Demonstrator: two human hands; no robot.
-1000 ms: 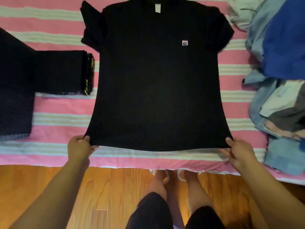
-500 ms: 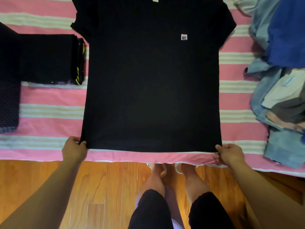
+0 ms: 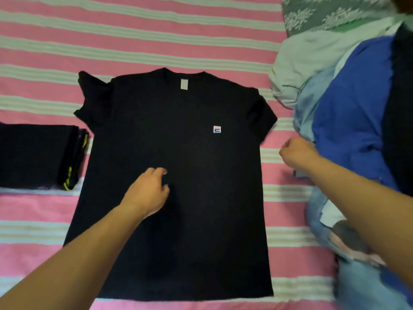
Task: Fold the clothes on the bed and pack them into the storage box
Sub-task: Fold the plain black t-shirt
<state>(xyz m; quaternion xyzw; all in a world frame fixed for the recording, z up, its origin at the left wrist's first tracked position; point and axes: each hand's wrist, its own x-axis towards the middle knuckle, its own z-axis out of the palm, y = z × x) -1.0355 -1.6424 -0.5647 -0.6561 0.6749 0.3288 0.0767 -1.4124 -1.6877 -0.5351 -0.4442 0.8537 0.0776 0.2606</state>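
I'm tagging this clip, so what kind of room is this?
Most likely a bedroom: a pink striped bedsheet, a black T-shirt spread flat on it, and a pile of clothes beside.

Both hands have let go of the black T-shirt's (image 3: 178, 186) near hem. The left hand (image 3: 146, 192) now reaches over the shirt's middle, while the right hand (image 3: 295, 153) has moved just right of its right sleeve, fingers curled.

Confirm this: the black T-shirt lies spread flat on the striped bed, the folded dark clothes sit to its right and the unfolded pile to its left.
Sides swapped. In the head view the folded dark clothes sit left of the black T-shirt on the striped bed, and the unfolded pile lies to its right.
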